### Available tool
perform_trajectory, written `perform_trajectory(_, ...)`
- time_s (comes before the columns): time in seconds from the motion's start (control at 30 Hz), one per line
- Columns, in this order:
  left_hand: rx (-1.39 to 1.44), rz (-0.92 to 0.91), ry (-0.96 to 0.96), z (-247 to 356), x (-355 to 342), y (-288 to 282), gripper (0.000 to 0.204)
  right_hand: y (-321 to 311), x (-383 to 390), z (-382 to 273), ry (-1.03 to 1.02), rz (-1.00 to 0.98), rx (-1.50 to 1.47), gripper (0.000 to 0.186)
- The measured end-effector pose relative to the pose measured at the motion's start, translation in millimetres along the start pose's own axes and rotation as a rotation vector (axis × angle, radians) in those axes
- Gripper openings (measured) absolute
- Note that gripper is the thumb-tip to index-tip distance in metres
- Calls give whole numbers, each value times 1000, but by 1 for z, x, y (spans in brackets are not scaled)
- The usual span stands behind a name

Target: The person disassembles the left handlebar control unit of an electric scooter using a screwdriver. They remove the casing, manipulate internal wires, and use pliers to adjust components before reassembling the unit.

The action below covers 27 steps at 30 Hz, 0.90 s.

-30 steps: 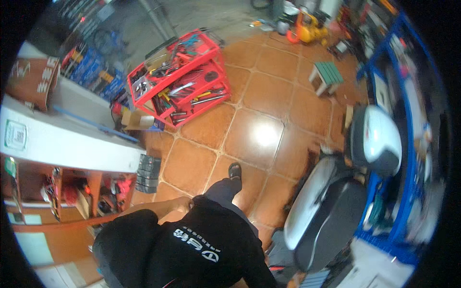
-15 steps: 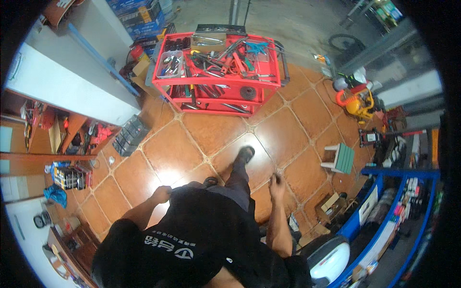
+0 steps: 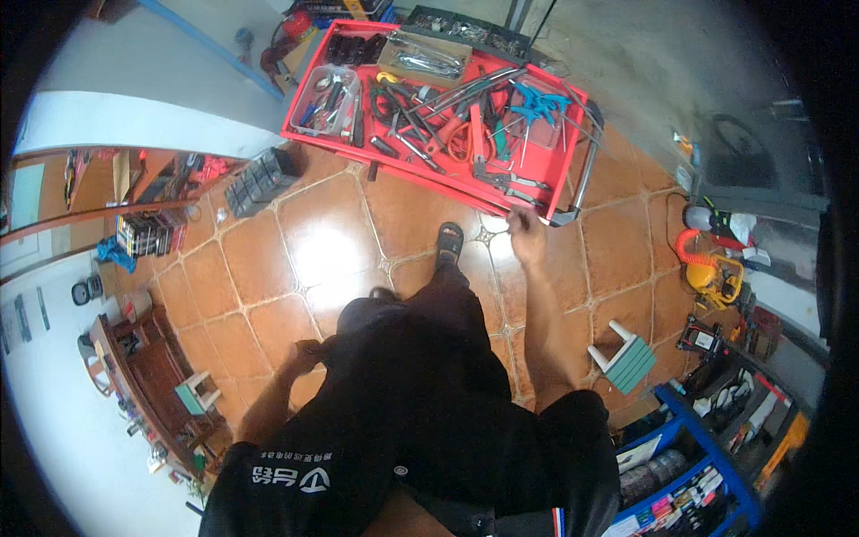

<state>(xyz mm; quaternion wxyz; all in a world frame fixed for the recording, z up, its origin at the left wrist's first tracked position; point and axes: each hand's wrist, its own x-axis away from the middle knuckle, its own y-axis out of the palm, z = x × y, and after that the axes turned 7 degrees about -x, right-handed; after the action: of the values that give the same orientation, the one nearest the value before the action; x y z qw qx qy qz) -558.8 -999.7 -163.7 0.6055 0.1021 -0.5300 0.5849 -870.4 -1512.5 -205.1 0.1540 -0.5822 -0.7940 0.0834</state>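
Crowded with hand tools, a red tool cart (image 3: 403, 172) stands on an orange tiled floor (image 3: 617, 251) in a workshop.
Across the cart's top lie a clear plastic box (image 3: 315, 131) of small items, a cardboard box (image 3: 389, 64) of metal tools, a red-handled tool (image 3: 477, 132), blue tools (image 3: 540, 104) toward the right end and pliers (image 3: 526, 182) near the front edge; the floor bears a cluster of black blocks (image 3: 261, 182) left of the cart, a yellow machine (image 3: 716, 279) at right and two green-topped stools (image 3: 628, 362), well apart, while a blue shelf (image 3: 693, 425) at lower right holds dark rolls (image 3: 650, 474) and small packages (image 3: 667, 506).
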Motion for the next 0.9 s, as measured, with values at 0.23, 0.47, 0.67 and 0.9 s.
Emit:
perform_trajectory(0.23,265,49,-246,72,-19,16,23,14,-132,-40,14,-131,149,21)
perform_trajectory(0.47,935,500,-357,109,-80,-4,25,100,-155,-101,2,-434,180,23)
perform_trajectory(0.67,954,433,-378,140,-91,5,27,125,-171,-79,-222,-483,377,23)
perform_trajectory(0.9,1058,363,-623,96,-55,61,24,139,-191,-88,-172,-426,367,23)
